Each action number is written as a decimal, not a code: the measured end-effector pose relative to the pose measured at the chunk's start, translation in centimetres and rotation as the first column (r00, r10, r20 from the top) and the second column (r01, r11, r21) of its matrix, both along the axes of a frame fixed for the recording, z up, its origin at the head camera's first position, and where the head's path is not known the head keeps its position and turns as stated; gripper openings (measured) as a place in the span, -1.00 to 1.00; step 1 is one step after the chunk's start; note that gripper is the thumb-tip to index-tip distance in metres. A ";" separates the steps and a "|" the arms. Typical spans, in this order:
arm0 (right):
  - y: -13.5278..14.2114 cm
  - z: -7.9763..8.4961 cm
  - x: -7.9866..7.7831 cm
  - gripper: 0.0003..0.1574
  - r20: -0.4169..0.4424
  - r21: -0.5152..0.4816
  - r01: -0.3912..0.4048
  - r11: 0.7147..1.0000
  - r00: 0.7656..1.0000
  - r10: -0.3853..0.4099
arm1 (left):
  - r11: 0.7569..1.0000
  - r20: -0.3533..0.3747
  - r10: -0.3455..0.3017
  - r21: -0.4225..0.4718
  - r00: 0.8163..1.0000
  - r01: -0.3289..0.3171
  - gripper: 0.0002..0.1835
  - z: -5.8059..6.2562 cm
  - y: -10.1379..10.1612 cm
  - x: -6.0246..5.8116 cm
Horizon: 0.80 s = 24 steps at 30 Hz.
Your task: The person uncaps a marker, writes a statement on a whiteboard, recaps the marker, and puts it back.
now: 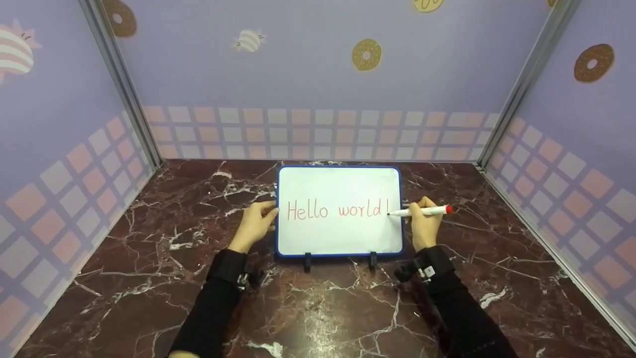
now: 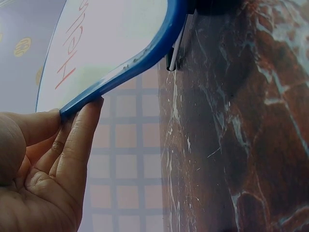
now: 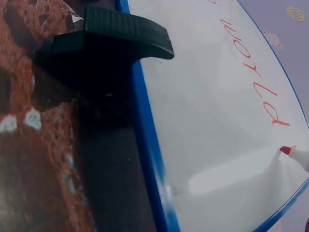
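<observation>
A whiteboard point(image 1: 338, 186) with a blue frame stands propped up, with "Hello world!" point(image 1: 308, 211) handwritten across it in red. My left hand point(image 1: 255, 223) pinches its left edge, thumb on the front rim and fingers behind, as the left wrist view shows. In my right hand point(image 1: 425, 229) is a white marker point(image 1: 431, 211) with a red end, gripped beyond the board's right edge. Its red nib point(image 3: 286, 150) is at the white surface, right by the foot of the exclamation mark. The right hand itself is out of sight in the right wrist view.
Two black stand feet point(image 1: 307, 262) hook over the board's lower edge; one black hook point(image 3: 128, 31) looms large in the right wrist view. The dark red marble tabletop point(image 1: 164, 278) is bounded by a lilac back wall point(image 1: 308, 74) and side walls with metal corner posts.
</observation>
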State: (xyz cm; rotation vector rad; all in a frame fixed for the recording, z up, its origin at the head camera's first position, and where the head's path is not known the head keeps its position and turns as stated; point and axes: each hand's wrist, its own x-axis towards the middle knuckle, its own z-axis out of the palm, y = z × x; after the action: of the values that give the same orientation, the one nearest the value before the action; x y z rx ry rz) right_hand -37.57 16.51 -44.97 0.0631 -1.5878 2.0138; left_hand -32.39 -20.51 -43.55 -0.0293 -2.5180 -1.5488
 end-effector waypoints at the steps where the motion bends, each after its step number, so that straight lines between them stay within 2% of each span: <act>1: 0.0 0.0 0.0 -0.57 0.000 0.001 0.005 1.000 1.000 -0.005 | 1.000 0.000 -0.002 0.002 1.000 0.002 -0.61 0.0 0.0 0.0; 8: -0.2 -0.1 0.0 -0.56 -0.011 -0.002 0.017 1.000 1.000 -0.017 | 1.000 0.030 -0.011 0.003 1.000 0.011 -0.58 0.2 0.0 0.1; 15: -0.2 0.5 0.5 -0.54 -0.020 0.008 -0.006 1.000 1.000 0.006 | 1.000 0.018 -0.002 -0.001 1.000 0.002 -0.59 0.2 0.1 0.1; 21: -0.4 2.2 1.9 -0.51 -0.023 -0.090 -0.025 0.996 0.999 0.023 | 1.000 0.019 -0.002 0.004 1.000 0.002 -0.59 0.1 0.0 0.1; 24: 0.0 2.2 1.7 -0.50 -0.037 -0.136 -0.043 0.990 0.999 0.038 | 1.000 0.019 -0.017 0.010 1.000 0.017 -0.58 0.1 -0.1 0.1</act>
State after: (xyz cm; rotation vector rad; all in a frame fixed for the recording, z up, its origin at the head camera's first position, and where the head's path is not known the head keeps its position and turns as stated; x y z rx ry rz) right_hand -35.84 16.47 -42.79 0.0782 -1.4338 2.1362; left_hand -32.29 -20.61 -43.42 -0.0352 -2.5306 -1.5752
